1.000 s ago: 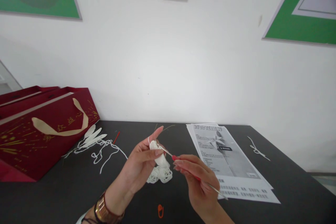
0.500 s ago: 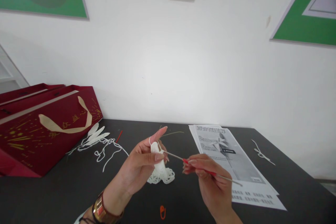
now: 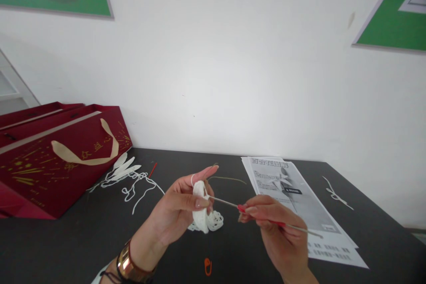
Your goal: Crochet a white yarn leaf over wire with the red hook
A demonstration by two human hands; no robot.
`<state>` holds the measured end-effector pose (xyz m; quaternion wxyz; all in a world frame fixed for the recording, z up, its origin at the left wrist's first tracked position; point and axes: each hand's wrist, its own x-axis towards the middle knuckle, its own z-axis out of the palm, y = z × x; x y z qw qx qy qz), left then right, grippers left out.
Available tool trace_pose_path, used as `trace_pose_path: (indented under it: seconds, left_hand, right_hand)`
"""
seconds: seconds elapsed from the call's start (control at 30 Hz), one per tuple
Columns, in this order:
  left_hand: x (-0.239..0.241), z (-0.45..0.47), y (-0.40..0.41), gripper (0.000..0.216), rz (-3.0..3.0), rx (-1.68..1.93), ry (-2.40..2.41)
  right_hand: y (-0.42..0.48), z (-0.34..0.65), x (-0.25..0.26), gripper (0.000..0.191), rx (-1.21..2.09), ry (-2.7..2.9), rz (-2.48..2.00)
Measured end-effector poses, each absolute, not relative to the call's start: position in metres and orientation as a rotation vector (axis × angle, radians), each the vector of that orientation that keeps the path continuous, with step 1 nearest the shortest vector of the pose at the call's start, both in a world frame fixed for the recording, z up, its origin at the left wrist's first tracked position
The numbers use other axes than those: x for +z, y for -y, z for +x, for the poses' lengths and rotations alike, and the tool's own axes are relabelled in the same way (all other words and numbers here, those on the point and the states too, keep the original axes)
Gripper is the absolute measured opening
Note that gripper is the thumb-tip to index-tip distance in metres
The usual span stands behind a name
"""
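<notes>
My left hand point(image 3: 181, 202) pinches a small white crochet piece point(image 3: 200, 219) between thumb and fingers. White yarn loops round its raised index finger, and a thin greenish wire point(image 3: 229, 178) sticks out to the right near that finger. My right hand point(image 3: 278, 226) grips a crochet hook point(image 3: 223, 201) by its red handle, the metal shaft pointing left. The hook's tip meets the upper edge of the white piece; whether it is inside a stitch is too small to tell. Behind and below the piece lies a loose bundle of white yarn point(image 3: 216, 221) on the table.
A dark red gift bag point(image 3: 66, 159) stands at the left. Beside it lie white crocheted petals point(image 3: 123, 169) with yarn tails and a red needle point(image 3: 152, 170). Printed sheets point(image 3: 309, 199) and a knotted white yarn point(image 3: 336, 195) are at the right. An orange stitch marker point(image 3: 208, 266) lies in front.
My right hand has shifted a little to the right with the hook. The white piece has turned and hangs more upright in my left hand. The whole view has shifted slightly.
</notes>
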<state>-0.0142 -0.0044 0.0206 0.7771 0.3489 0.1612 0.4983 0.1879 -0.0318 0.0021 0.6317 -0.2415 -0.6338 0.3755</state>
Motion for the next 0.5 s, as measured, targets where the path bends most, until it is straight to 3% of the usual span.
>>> trace_pose_path:
  seconds: [0.23,0.5]
  left_hand:
    - [0.018,-0.016,0.002,0.052,0.72,1.021,-0.33]
    - [0.018,-0.019,0.003,0.049,0.764,0.978,-0.319]
  right_hand:
    - [0.037,0.195,0.018,0.021,0.716,1.62,-0.624]
    - [0.032,0.192,0.013,0.01,0.966,1.353,-0.558]
